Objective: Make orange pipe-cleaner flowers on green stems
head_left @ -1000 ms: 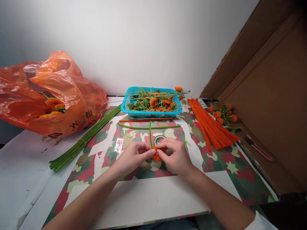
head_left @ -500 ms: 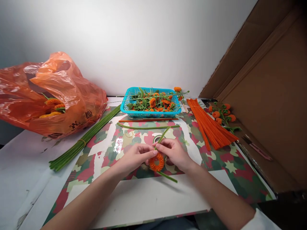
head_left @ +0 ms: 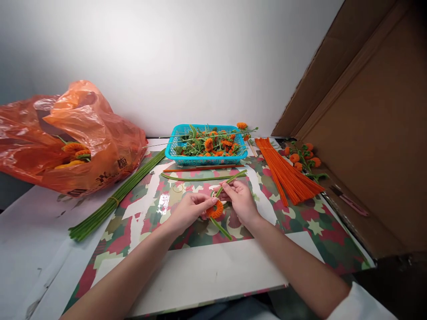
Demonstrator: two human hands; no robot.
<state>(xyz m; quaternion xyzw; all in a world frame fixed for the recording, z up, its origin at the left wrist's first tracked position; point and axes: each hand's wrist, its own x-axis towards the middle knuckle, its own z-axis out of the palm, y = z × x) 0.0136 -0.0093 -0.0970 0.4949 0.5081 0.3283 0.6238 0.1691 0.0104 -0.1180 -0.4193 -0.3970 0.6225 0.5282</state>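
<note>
Between my hands is an orange pipe-cleaner ring (head_left: 216, 210), coiled and fuzzy with a hole in its middle. My left hand (head_left: 195, 208) pinches the ring's upper left side between thumb and fingers. A green pipe cleaner (head_left: 221, 228) passes by the ring; one end sticks out below toward the lower right, the other rises to the upper right. My right hand (head_left: 239, 199) grips that upper length between thumb and forefinger. Where the green stem meets the ring is partly hidden by my fingers.
A turquoise basket (head_left: 207, 162) of orange flowers stands at the back. Green pipe cleaners (head_left: 116, 195) lie bundled left, beside an orange plastic bag (head_left: 110, 146). Orange pipe cleaners (head_left: 287, 173), finished flowers (head_left: 302, 158) and a pink-handled cutter (head_left: 350, 202) lie right. A cardboard wall (head_left: 360, 111) bounds that side.
My right hand has slid up along the green pipe cleaner, away from the ring and my left hand. The lower green end now points more steeply down. The whole view has shifted slightly.
</note>
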